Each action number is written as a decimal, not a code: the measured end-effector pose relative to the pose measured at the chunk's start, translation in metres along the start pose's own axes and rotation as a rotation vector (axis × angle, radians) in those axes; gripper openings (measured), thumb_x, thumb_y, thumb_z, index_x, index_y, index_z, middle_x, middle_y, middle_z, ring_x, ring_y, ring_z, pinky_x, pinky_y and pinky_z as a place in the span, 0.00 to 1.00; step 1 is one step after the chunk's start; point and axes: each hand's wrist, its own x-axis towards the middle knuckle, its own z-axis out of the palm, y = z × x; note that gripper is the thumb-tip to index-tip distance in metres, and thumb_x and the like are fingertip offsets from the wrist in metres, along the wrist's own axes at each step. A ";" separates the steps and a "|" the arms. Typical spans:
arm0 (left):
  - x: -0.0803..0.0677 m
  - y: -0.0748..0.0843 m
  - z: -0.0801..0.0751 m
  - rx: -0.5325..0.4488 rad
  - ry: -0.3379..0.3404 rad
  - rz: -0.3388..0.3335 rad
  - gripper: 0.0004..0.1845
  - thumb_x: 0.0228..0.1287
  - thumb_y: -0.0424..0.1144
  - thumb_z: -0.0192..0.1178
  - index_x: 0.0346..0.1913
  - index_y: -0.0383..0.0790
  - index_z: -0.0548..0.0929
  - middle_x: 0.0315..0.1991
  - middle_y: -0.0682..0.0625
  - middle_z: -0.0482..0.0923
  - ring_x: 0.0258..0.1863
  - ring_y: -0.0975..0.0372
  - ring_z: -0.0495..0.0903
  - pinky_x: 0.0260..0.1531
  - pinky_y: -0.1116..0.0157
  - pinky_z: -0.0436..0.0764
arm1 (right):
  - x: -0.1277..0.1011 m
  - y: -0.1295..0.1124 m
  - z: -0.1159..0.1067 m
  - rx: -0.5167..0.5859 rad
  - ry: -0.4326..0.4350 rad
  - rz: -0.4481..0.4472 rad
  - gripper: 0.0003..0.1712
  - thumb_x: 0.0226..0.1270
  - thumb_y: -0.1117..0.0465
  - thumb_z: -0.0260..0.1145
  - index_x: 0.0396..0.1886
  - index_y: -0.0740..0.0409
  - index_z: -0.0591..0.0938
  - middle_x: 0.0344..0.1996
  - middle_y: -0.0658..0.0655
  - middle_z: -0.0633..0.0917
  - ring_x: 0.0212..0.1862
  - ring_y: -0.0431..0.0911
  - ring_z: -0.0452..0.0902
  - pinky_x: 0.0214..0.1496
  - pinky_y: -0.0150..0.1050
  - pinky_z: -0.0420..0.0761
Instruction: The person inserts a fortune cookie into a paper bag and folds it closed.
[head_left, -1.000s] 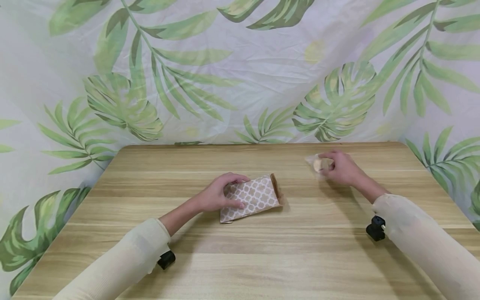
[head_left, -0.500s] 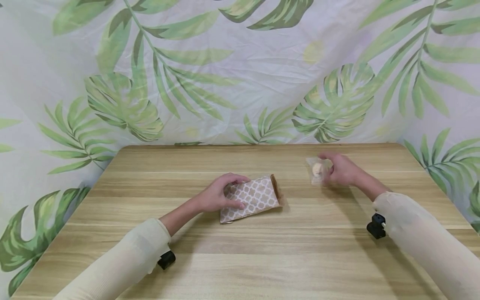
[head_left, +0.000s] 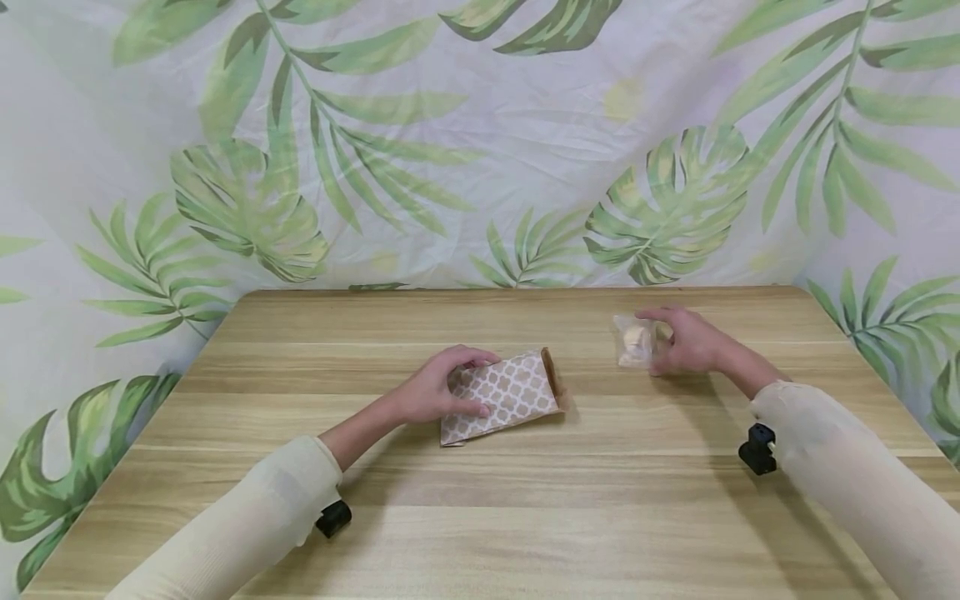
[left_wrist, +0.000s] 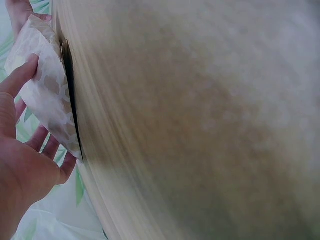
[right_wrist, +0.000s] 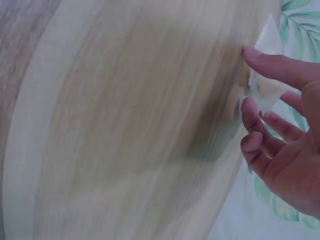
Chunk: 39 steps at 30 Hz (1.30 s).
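A small clear packet (head_left: pixel 633 340) with pale rounded contents is at the far right of the table. My right hand (head_left: pixel 692 340) pinches its right edge between thumb and index finger, its other fingers loosely bent. In the right wrist view the packet (right_wrist: pixel 267 70) stands on edge, partly behind the thumb (right_wrist: pixel 280 67). Near the middle of the table lies a paper bag (head_left: pixel 513 392) with a white and tan lattice pattern, its open brown mouth facing right. My left hand (head_left: pixel 437 390) grips its left end, thumb on top, fingers at the far side.
The wood-grain table (head_left: pixel 480 542) reaches back to a leaf-patterned cloth (head_left: pixel 420 192). A black wrist camera (head_left: pixel 333 518) hangs under the left sleeve, and another wrist camera (head_left: pixel 757 450) under the right sleeve.
The right hand and clear packet have shifted slightly nearer, and the packet has turned so more of it shows. The left hand and paper bag have stayed in place.
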 end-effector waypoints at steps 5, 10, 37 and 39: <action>0.001 0.000 0.000 0.005 -0.001 0.004 0.38 0.49 0.32 0.81 0.66 0.33 0.79 0.60 0.41 0.80 0.60 0.49 0.76 0.66 0.48 0.73 | -0.001 0.001 -0.002 0.021 -0.008 -0.005 0.52 0.47 0.72 0.81 0.73 0.74 0.68 0.64 0.81 0.71 0.23 0.44 0.71 0.26 0.38 0.74; 0.001 -0.001 -0.001 0.003 0.003 0.005 0.38 0.49 0.32 0.81 0.66 0.32 0.79 0.60 0.41 0.80 0.60 0.49 0.76 0.66 0.48 0.73 | 0.000 0.001 -0.001 0.015 0.004 -0.008 0.50 0.47 0.71 0.82 0.71 0.76 0.69 0.61 0.78 0.76 0.22 0.43 0.71 0.25 0.36 0.73; 0.003 -0.002 0.000 0.005 0.012 0.008 0.38 0.48 0.32 0.82 0.65 0.33 0.79 0.59 0.41 0.80 0.60 0.50 0.76 0.66 0.49 0.73 | -0.007 -0.005 0.008 0.118 0.049 -0.022 0.42 0.47 0.68 0.85 0.62 0.73 0.75 0.45 0.68 0.82 0.23 0.42 0.74 0.26 0.35 0.75; 0.002 -0.002 0.000 0.005 0.013 0.006 0.38 0.48 0.32 0.82 0.66 0.33 0.79 0.59 0.41 0.80 0.60 0.50 0.76 0.66 0.49 0.73 | -0.007 -0.005 0.009 0.126 0.057 -0.027 0.41 0.46 0.68 0.85 0.61 0.72 0.76 0.47 0.68 0.81 0.23 0.41 0.73 0.26 0.35 0.74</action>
